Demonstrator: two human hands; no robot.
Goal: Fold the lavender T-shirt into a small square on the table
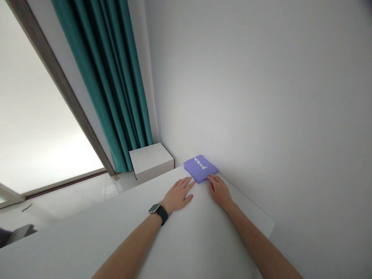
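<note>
Hands spread: left hand (177, 195) on white table (197, 240), right hand (220, 190) touching folded purple cloth (200, 167); print unreadable.

A white counter (197, 232) carries a folded purple cloth (200, 168) with white lettering, lying flat in its far corner.

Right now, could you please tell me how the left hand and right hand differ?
The left hand wears a black-strapped wristwatch, while the right hand has a bare wrist. The left hand's fingers spread flat beside the folded purple cloth; the right hand's fingertips rest on its edge. Both lie palm down on the white table.
</note>
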